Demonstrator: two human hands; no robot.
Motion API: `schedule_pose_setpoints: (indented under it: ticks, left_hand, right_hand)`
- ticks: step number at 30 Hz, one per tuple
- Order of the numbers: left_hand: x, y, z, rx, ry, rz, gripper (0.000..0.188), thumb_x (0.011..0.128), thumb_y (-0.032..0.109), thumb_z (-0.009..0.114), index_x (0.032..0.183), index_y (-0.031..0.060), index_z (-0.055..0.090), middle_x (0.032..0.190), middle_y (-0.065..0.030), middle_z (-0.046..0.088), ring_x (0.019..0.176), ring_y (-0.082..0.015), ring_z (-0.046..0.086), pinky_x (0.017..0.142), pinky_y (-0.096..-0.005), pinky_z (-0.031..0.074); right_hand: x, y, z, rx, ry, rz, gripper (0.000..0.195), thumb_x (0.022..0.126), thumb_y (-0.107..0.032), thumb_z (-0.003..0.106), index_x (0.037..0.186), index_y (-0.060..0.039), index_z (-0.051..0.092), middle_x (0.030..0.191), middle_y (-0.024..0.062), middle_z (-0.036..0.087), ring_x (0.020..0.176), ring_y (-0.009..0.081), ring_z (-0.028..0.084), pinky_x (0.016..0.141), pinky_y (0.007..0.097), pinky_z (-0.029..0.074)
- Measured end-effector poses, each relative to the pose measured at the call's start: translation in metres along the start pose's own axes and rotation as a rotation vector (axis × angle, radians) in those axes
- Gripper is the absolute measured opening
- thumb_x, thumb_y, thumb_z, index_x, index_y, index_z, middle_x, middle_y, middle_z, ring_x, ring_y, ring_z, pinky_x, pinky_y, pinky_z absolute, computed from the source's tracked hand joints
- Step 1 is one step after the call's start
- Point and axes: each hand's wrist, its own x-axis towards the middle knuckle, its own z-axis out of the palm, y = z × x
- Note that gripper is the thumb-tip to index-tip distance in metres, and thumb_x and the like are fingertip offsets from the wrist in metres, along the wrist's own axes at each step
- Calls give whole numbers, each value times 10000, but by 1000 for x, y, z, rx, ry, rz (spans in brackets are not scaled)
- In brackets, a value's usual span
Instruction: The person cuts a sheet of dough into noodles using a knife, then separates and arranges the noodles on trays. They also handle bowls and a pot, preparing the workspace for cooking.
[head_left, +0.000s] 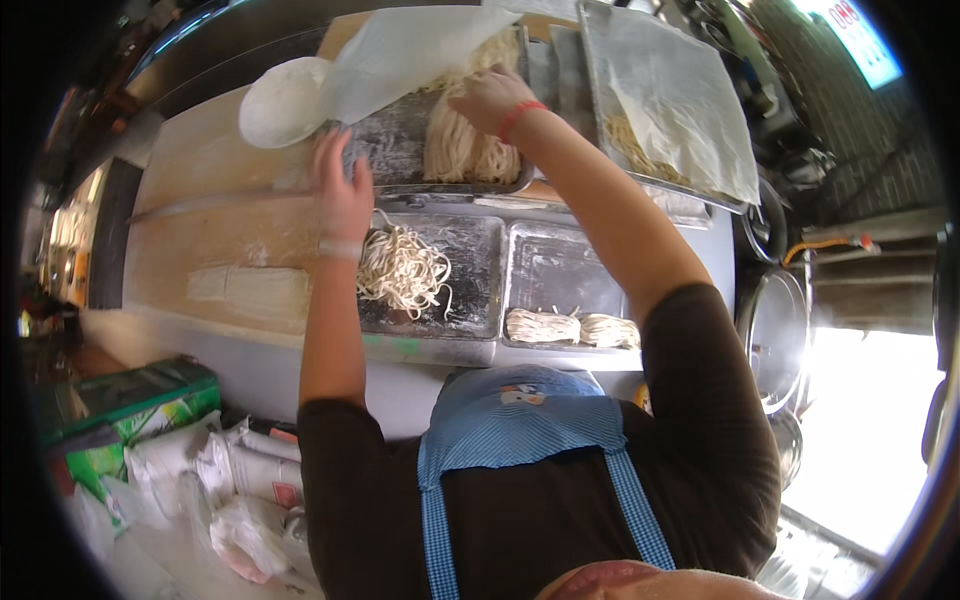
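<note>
My right hand (491, 97), with a red cord at the wrist, curls over the far end of a thick bundle of pale noodles (469, 150). The bundle lies in the right part of a flour-dusted metal tray (382, 154). My left hand (341, 176) is blurred, its fingers apart and nothing seen in them, by the tray's left edge. Beyond it a white translucent sheet (412, 52) is folded back over more noodles (499, 52). A loose tangle of noodles (405, 266) sits in a nearer dark tray (472, 262), just right of my left forearm.
Two neat noodle bundles (574, 328) lie in the near right tray (559, 247). A white bowl (285, 105) stands at the back left of the wooden board (195, 165). A thin rod (217, 202) crosses the board. Another sheet-covered noodle tray (675, 112) is far right; round pots (776, 337) stand beyond.
</note>
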Motion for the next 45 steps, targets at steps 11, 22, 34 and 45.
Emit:
schedule_pose_setpoints:
  ticks: [11, 22, 34, 45]
  left_hand:
    - [-281, -9, -108, -22, 1, -554, 274, 858, -42, 523, 1115, 11, 604, 1138, -161, 609, 1066, -329, 568, 945, -412, 440]
    - [-390, -26, -106, -274, -37, -1138, 172, 934, 15, 515, 1057, 26, 634, 951, -86, 686, 852, -181, 653, 768, -286, 511]
    - [-510, -28, -117, -298, -449, -1433, 225, 871, 67, 548, 1064, 44, 662, 835, -90, 706, 725, -148, 650, 700, -283, 531]
    - [-530, -25, -86, -314, -566, -1527, 255, 851, 21, 551, 1079, 46, 663, 857, -87, 690, 737, -144, 643, 685, -270, 528]
  right_hand:
    - [63, -32, 14, 189, -427, 41, 536, 739, -424, 728, 1099, -31, 673, 1027, 191, 683, 960, 350, 646, 855, 405, 512]
    - [4, -19, -64, 654, 66, -132, 570, 799, -183, 718, 1289, -32, 470, 982, 117, 665, 625, 187, 605, 614, 327, 520]
    - [18, -52, -6, -34, -322, -418, 1158, 585, -189, 879, 1516, -233, 190, 1554, 134, 200, 1398, 337, 292, 1151, 467, 308]
    - [4, -37, -24, 456, -240, -163, 674, 648, -106, 762, 1292, -116, 564, 1127, 110, 638, 1014, 230, 620, 869, 354, 527]
